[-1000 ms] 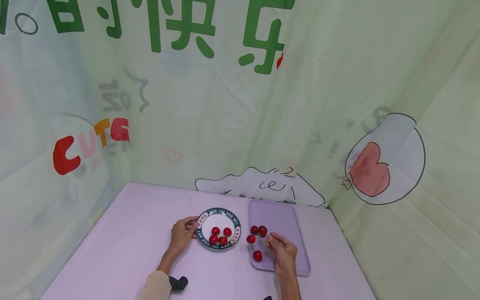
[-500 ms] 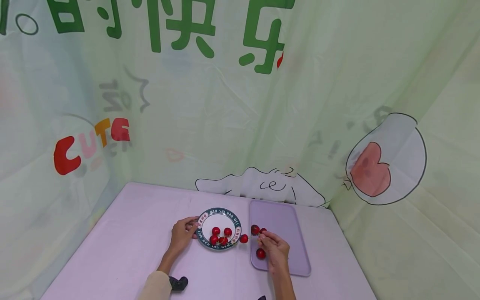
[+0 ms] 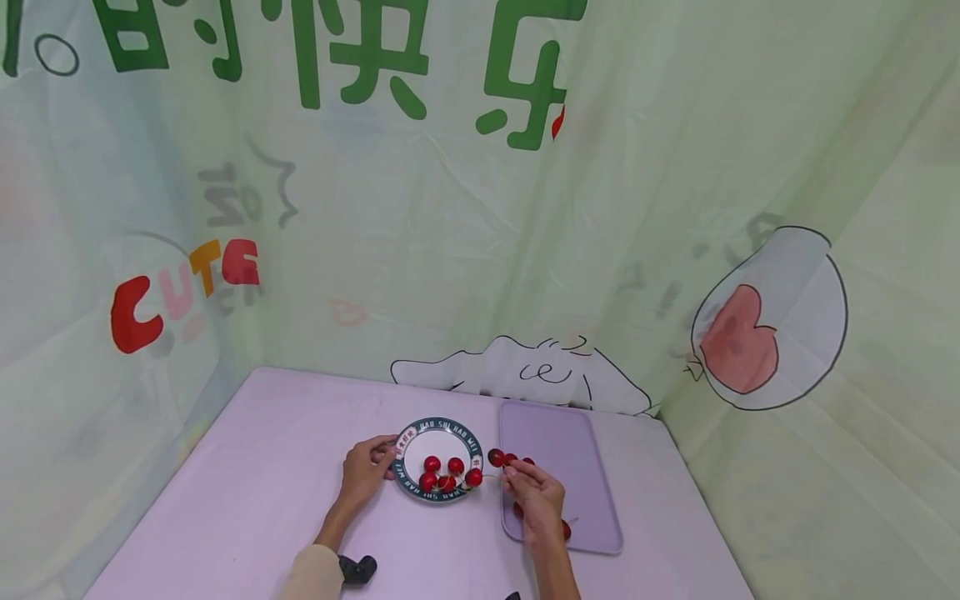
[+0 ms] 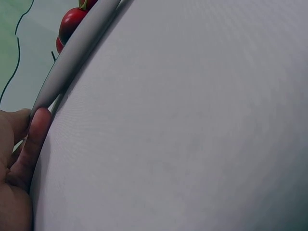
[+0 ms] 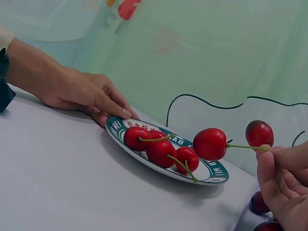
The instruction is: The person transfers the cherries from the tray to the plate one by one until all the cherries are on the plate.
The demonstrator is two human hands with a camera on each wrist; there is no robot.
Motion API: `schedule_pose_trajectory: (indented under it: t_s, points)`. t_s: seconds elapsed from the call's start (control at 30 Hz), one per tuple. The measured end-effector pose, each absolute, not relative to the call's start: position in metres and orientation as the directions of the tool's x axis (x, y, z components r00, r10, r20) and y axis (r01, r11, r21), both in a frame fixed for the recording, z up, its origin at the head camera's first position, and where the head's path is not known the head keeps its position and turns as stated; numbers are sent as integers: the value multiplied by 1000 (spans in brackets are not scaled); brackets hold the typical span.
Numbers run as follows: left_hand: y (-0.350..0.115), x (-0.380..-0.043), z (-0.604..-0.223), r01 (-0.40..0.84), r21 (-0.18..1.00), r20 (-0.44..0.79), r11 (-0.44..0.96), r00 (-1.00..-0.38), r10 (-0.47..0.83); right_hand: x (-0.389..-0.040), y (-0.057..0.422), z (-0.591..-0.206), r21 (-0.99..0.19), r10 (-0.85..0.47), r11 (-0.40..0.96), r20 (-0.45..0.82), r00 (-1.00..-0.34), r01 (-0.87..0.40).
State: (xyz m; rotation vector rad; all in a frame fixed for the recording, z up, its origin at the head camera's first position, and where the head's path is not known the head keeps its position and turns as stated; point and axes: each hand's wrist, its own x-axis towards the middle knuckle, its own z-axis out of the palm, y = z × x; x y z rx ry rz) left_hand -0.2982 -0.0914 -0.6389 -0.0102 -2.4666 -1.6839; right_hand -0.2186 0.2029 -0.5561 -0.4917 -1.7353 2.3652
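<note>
My left hand (image 3: 363,468) grips the left rim of a round plate (image 3: 435,443) with a dark green lettered border, thumb above and a finger below. Several red cherries (image 5: 161,153) with green stems lie on the plate. My right hand (image 3: 538,502) pinches the stem of a cherry (image 5: 210,144) between thumb and fingertips. That cherry is held out sideways over the plate's right rim. Another cherry (image 5: 260,133) shows right beside the right fingertips, its stem hidden. More cherries (image 3: 566,530) lie on a purple tray (image 3: 558,437), partly covered by the right hand.
The tray stands to the right of the plate on a pale pink-white tabletop (image 3: 247,492). Behind and at both sides hangs a printed curtain (image 3: 450,250). A black device (image 3: 357,570) sits at the left wrist.
My right hand has moved left from over the tray, bringing the pinched cherry to the plate's right rim. A tray cherry near the wrist has come into view. The left hand stays at the plate.
</note>
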Motion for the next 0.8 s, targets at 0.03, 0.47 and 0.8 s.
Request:
schedule_pose_trajectory:
  t_s: [0.03, 0.47, 0.8]
  points:
    - [-91, -298, -639, 93, 925, 132, 368, -988, -82, -219, 202, -556, -950, 324, -306, -165, -932, 61]
    - [-91, -297, -639, 90, 926, 128, 368, -988, -82, -225, 197, -565, -947, 282, -315, -156, -947, 62]
    - [-91, -297, -638, 83, 929, 120, 362, -990, -80, -229, 189, -564, -952, 254, -300, -134, -958, 54]
